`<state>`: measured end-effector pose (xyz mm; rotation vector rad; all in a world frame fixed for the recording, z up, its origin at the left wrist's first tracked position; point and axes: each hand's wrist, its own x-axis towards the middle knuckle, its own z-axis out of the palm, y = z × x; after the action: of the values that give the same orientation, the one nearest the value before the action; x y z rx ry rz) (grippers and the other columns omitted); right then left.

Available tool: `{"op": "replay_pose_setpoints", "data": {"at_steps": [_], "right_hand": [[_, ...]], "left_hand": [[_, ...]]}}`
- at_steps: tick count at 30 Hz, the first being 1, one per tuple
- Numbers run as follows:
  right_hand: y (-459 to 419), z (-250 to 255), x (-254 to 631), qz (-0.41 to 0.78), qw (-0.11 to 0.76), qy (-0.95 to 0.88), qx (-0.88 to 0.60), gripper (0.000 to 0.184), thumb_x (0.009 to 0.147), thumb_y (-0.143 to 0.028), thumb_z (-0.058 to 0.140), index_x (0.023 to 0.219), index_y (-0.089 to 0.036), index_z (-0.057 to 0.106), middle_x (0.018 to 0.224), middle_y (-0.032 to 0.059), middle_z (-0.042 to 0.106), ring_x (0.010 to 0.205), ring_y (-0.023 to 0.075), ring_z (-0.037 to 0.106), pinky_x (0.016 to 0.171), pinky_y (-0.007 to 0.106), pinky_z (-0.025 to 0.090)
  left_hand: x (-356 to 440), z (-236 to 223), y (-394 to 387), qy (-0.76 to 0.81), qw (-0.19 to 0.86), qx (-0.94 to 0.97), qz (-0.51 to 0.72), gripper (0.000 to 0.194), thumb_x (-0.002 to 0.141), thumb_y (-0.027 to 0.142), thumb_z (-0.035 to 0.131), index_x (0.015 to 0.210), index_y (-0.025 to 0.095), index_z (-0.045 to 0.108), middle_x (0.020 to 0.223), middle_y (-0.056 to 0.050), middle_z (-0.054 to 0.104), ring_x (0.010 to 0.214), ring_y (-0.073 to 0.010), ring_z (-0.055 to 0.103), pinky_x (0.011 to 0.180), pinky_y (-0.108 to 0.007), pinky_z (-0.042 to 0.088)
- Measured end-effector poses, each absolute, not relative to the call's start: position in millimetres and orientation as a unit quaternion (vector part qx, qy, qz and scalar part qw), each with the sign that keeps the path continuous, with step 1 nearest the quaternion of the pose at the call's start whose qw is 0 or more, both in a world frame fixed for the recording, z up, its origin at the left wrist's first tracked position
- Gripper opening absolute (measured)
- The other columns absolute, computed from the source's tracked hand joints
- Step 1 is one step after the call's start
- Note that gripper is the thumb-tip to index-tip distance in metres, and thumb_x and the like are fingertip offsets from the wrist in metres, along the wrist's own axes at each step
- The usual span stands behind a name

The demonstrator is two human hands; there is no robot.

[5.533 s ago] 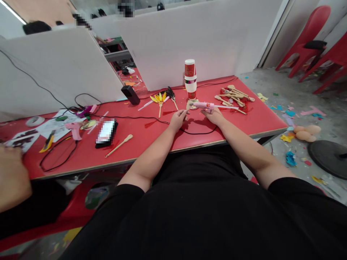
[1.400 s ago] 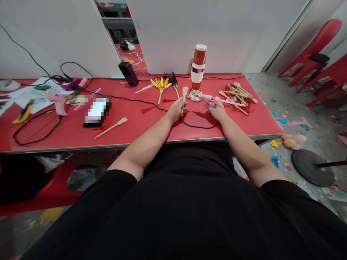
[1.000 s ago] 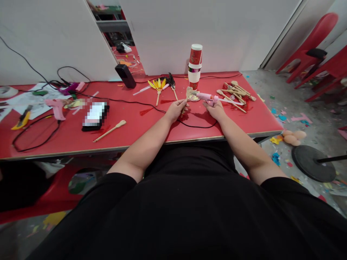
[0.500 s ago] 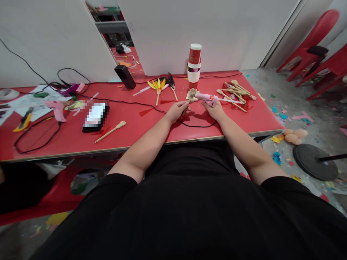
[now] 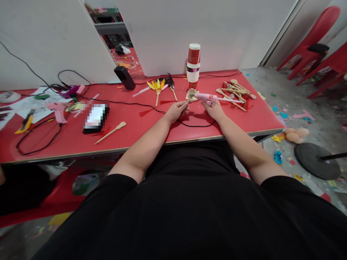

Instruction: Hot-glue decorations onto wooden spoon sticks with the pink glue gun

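My left hand (image 5: 177, 111) is closed around the handle of a wooden fan handle (image 5: 192, 93), a thin stick with a flat, wider head, tilted away to the right. In my right hand (image 5: 215, 109) is a pink glue gun (image 5: 206, 96), its nozzle pointing left at the head of that stick and a clear glue stick (image 5: 230, 100) jutting from its back. Whether nozzle and wood touch, I cannot tell. Just behind them rises a stack of red and white paper cups (image 5: 193, 74). A black cord (image 5: 199, 126) runs beneath my hands.
Right of my hands lies a pile of similar wooden sticks (image 5: 235, 92) with red tassels. Yellow feathers (image 5: 157, 86) and black feathers (image 5: 171, 81) on sticks lie left. Further left are a phone (image 5: 95, 117), a lone stick (image 5: 110, 133), another glue gun (image 5: 57, 110) and a utility knife (image 5: 25, 122).
The wooden stick, upright in my left hand earlier, now leans right with its head at the nozzle of the glue gun. My right hand keeps the glue gun in nearly the same place.
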<state>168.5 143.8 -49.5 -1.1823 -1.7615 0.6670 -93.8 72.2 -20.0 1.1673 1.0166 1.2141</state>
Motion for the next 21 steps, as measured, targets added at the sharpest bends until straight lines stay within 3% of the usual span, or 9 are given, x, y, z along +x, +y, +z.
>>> {"op": "replay_pose_setpoints", "data": {"at_steps": [10, 21], "right_hand": [[145.1, -49.0, 166.5, 0.267, 0.434, -0.706, -0.492, 0.07, 0.094, -0.08, 0.08, 0.134, -0.022, 0.076, 0.14, 0.0206, 0.081, 0.143, 0.0451, 0.074, 0.133, 0.067, 0.053], [137.1, -42.3, 162.5, 0.26, 0.438, -0.696, -0.506, 0.063, 0.097, -0.077, 0.079, 0.132, -0.024, 0.072, 0.132, 0.0178, 0.08, 0.136, 0.0424, 0.074, 0.131, 0.066, 0.053]], "left_hand": [[-93.4, -19.5, 71.7, 0.442, 0.545, 0.494, 0.513, 0.03, 0.103, 0.039, 0.094, 0.118, 0.014, 0.09, 0.082, -0.001, 0.078, 0.063, -0.0069, 0.064, 0.056, -0.017, 0.044], [-94.7, -20.9, 72.5, 0.446, 0.536, 0.506, 0.508, 0.03, 0.105, 0.038, 0.092, 0.125, 0.016, 0.091, 0.083, -0.001, 0.079, 0.065, -0.0076, 0.068, 0.061, -0.017, 0.048]]}}
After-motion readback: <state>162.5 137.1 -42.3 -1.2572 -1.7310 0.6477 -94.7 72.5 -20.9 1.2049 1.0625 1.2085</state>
